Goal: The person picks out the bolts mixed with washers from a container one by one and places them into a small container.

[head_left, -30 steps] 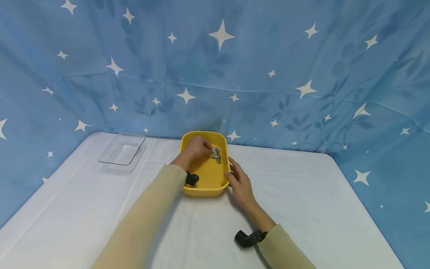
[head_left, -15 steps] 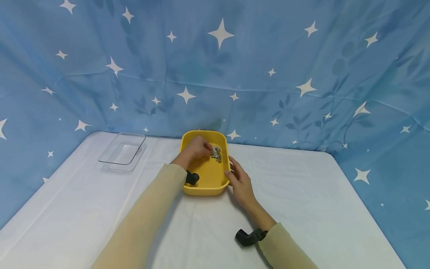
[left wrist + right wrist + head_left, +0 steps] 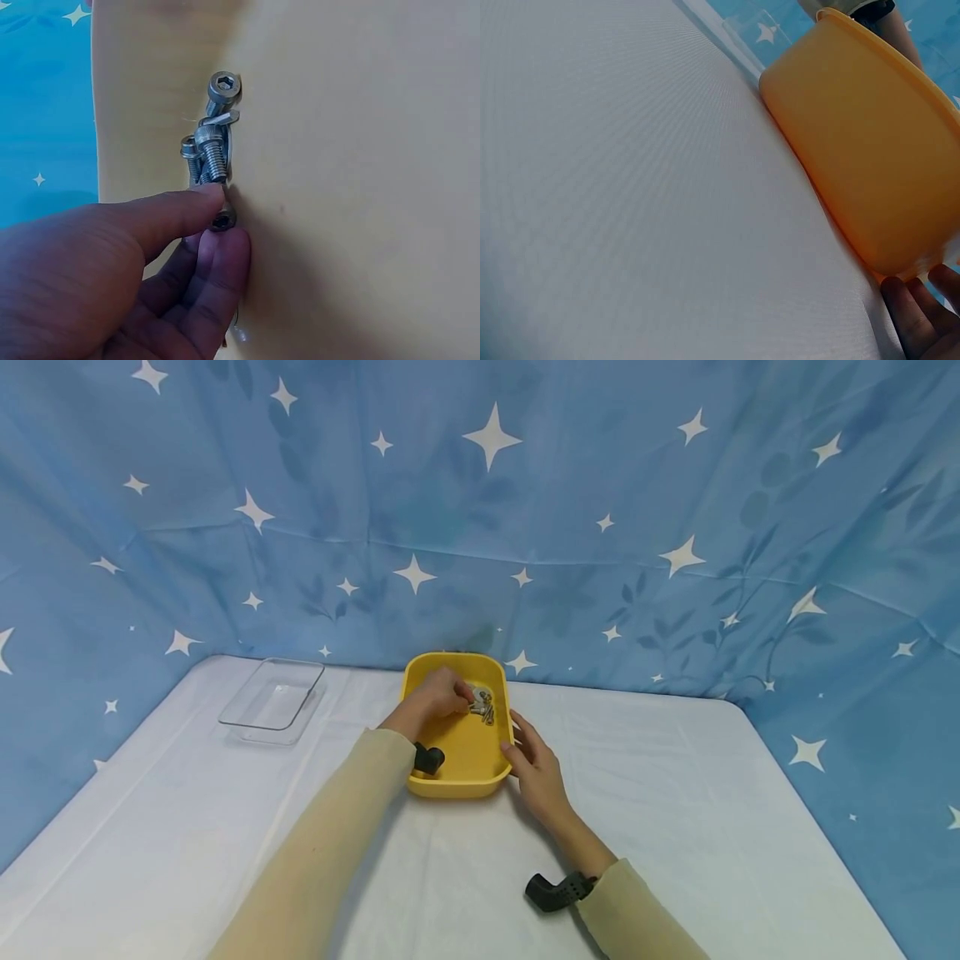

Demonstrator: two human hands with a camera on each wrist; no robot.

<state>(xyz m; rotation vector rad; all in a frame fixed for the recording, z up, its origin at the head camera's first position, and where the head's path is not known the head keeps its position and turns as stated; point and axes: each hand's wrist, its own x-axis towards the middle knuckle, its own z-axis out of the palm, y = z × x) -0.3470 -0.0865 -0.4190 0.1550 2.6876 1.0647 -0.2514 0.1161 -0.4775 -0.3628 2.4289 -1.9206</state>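
Observation:
In the head view my left hand (image 3: 442, 693) reaches into a yellow plastic tub (image 3: 465, 764), down at a small pile of metal screws (image 3: 487, 714). The left wrist view shows this hand (image 3: 172, 255) with thumb and fingertips pinching a socket head screw (image 3: 223, 220) at the pile's near end. Other socket head screws (image 3: 214, 150) lie against each other just beyond the thumb. My right hand (image 3: 536, 768) holds the tub's right side, thumb at the rim and fingers along the outer wall. Its fingertips (image 3: 904, 300) show at the tub's lower corner in the right wrist view.
A clear glass dish (image 3: 273, 702) stands at the back left of the table, which is covered by a white cloth (image 3: 637, 793). Behind the tub hangs a blue curtain (image 3: 450, 527) with white stars. Each wrist wears a black camera mount (image 3: 555, 892).
My left fingertips have shifted slightly toward me at the screw pile. The right hand and the tub keep their places.

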